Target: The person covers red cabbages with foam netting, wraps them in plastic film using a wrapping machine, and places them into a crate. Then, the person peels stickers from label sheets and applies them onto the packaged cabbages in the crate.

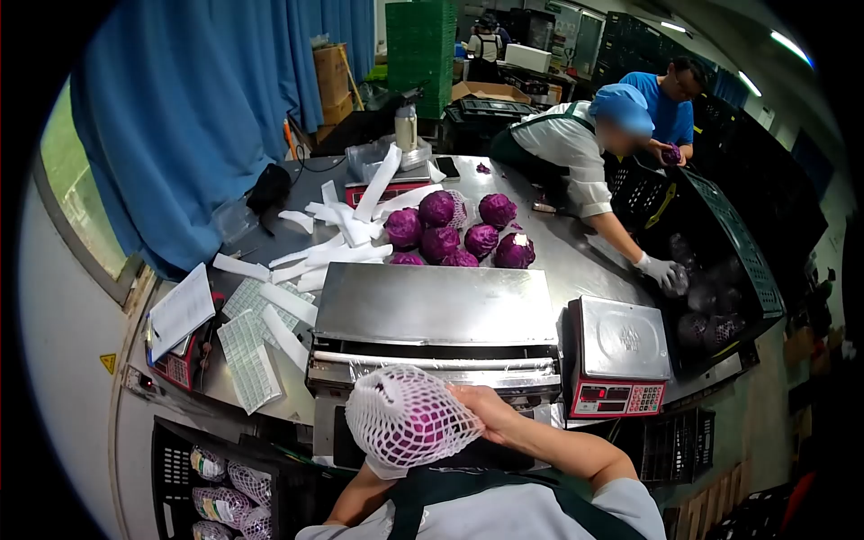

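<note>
Close in front of me is a red cabbage (420,430) inside a white foam net sleeve (396,409). My right hand (486,412) grips the cabbage and net from the right side, with its fingertips partly hidden behind them. My left forearm reaches up to the underside of the cabbage, and my left hand is hidden there. Just beyond stands a film wrapping machine (436,306) with a metal cover and a roller. Several bare red cabbages (440,244) sit together on the metal table (576,270) behind it.
A weighing scale (621,342) stands right of the wrapper. White foam strips (346,225), label sheets (247,346) and a clipboard (180,310) lie left. A crate (171,477) holds netted cabbages. A co-worker's gloved hand (661,272) reaches into a black crate (733,225); another person holds a cabbage.
</note>
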### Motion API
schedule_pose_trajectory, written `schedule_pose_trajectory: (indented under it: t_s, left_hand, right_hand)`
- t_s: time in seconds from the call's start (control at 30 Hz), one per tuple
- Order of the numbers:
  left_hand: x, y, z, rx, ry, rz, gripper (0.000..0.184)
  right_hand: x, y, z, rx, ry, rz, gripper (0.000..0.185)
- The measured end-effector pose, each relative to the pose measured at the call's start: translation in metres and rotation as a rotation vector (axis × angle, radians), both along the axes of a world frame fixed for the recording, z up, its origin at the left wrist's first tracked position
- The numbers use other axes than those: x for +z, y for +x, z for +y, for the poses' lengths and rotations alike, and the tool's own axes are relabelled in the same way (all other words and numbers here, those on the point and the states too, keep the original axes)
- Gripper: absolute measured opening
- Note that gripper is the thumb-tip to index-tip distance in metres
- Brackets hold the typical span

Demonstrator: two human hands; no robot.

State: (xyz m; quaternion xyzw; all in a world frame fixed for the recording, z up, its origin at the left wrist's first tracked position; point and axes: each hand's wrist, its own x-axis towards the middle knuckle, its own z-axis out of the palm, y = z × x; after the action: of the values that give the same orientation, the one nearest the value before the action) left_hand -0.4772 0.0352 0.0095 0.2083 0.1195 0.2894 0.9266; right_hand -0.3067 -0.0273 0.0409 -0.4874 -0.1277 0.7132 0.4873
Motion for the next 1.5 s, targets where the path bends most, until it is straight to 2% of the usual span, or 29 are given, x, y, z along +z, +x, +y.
schedule_pose_trajectory:
  t_s: [0.03, 0.07, 0.1, 0.17, 0.23, 0.27, 0.3, 0.33, 0.37, 0.43, 0.47, 0.57, 0.6, 0.73, 0.77, 0.8, 0.83, 0.9, 0.93, 0.97, 1.03, 1.1, 1.13, 1.17, 1.2, 1.23, 1.3, 1.4, 1.5]
  left_hand:
    - [0.002, 0.000, 0.009, 0.037, -0.020, -0.019, 0.062]
    - [0.005, 0.000, 0.019, 0.086, -0.028, -0.034, 0.060]
    - [0.008, 0.002, 0.031, 0.134, -0.030, -0.052, 0.058]
    - [0.020, 0.003, 0.057, 0.256, -0.007, -0.065, 0.055]
    - [0.038, 0.006, 0.084, 0.399, 0.074, -0.018, 0.051]
    - [0.055, 0.009, 0.094, 0.499, 0.171, 0.145, 0.047]
    - [0.078, 0.018, 0.099, 0.590, 0.118, 0.286, 0.040]
    - [0.068, 0.029, 0.120, 0.705, 0.160, 0.265, 0.031]
    - [0.059, 0.041, 0.134, 0.756, 0.264, 0.329, 0.022]
    - [0.049, 0.067, 0.154, 0.806, 0.435, 0.481, 0.020]
    - [0.039, 0.078, 0.161, 0.765, 0.421, 0.516, 0.019]
    - [0.019, 0.100, 0.176, 0.621, 0.411, 0.643, 0.018]
    - [0.004, 0.107, 0.182, 0.601, 0.418, 0.650, 0.015]
    - [0.007, 0.106, 0.176, 0.441, 0.403, 0.526, 0.020]
    - [0.010, 0.102, 0.175, 0.407, 0.412, 0.533, 0.022]
    - [0.013, 0.093, 0.177, 0.328, 0.495, 0.676, 0.025]
    - [0.037, 0.084, 0.168, 0.230, 0.454, 0.704, 0.026]
    - [0.030, 0.069, 0.175, 0.191, 0.539, 0.706, 0.026]
    - [0.032, 0.060, 0.175, 0.224, 0.603, 0.738, 0.025]
    - [0.035, 0.049, 0.171, 0.258, 0.667, 0.770, 0.024]
    - [0.039, 0.028, 0.162, 0.379, 0.802, 0.845, 0.019]
    - [0.039, 0.008, 0.150, 0.536, 1.223, 0.904, 0.019]
    - [0.052, 0.001, 0.140, 0.521, 1.507, 0.888, 0.020]
    - [0.060, -0.005, 0.133, 0.496, 1.789, 0.857, 0.021]
    - [0.060, -0.007, 0.136, 0.361, 2.126, 0.691, 0.024]
    - [0.066, -0.011, 0.132, 0.104, 2.516, 0.652, 0.023]
    - [0.049, -0.009, 0.131, -0.142, 2.884, 0.533, 0.023]
    - [0.014, -0.006, 0.136, -0.184, 2.912, 0.588, 0.022]
    - [0.005, -0.009, 0.143, -0.259, 2.867, 0.687, 0.018]
  right_hand:
    - [0.004, -0.003, 0.003, 0.045, 0.028, -0.125, 0.024]
    - [-0.008, -0.008, 0.009, -0.030, 0.203, -0.320, 0.021]
    - [-0.016, 0.007, 0.017, 0.099, 0.415, -0.648, 0.023]
    - [0.011, 0.026, 0.032, 0.070, 0.611, -0.860, 0.035]
    - [0.037, 0.053, 0.049, -0.003, 0.607, -0.336, 0.054]
    - [0.041, 0.061, 0.061, 0.016, 0.651, -0.305, 0.060]
    - [0.043, 0.067, 0.071, 0.035, 0.695, -0.272, 0.068]
    - [0.055, 0.064, 0.077, 0.089, 0.663, -0.275, 0.081]
    - [0.053, 0.064, 0.085, 0.086, 0.664, -0.277, 0.081]
    - [0.038, 0.069, 0.104, 0.135, 0.502, -0.559, 0.089]
    - [0.030, 0.074, 0.113, 0.128, 0.412, -0.606, 0.093]
    - [0.018, 0.096, 0.123, 0.115, 0.285, -0.562, 0.077]
    - [0.026, 0.100, 0.120, 0.202, 0.257, -0.574, 0.087]
    - [0.006, 0.118, 0.130, 0.147, 0.157, -0.564, 0.087]
    - [-0.003, 0.123, 0.135, 0.121, 0.127, -0.745, 0.088]
    - [-0.007, 0.127, 0.139, 0.090, 0.096, -0.925, 0.089]
    - [-0.008, 0.131, 0.138, 0.081, 0.098, -0.921, 0.089]
    - [-0.008, 0.142, 0.131, 0.068, 0.131, -0.924, 0.098]
    - [-0.006, 0.144, 0.122, -0.015, 0.259, -1.171, 0.078]
    - [-0.003, 0.146, 0.112, -0.026, 0.263, -1.170, 0.078]
    - [0.024, 0.140, 0.082, -0.087, 0.612, -1.546, 0.050]
    - [0.028, 0.139, 0.056, 0.115, 0.962, -1.798, 0.030]
    - [0.036, 0.131, 0.041, 0.264, 1.044, -1.799, 0.030]
    - [0.039, 0.130, 0.035, 0.634, 1.085, -1.923, 0.031]
    - [0.034, 0.128, 0.030, 0.781, 1.168, -2.008, 0.031]
    - [0.030, 0.124, 0.025, 0.934, 1.247, -2.085, 0.031]
    - [0.015, 0.124, 0.022, 1.085, 1.327, -2.075, 0.034]
    - [-0.012, 0.123, 0.028, 0.987, 1.513, -2.002, 0.027]
    - [-0.016, 0.133, 0.025, 0.963, 1.432, -1.990, 0.024]
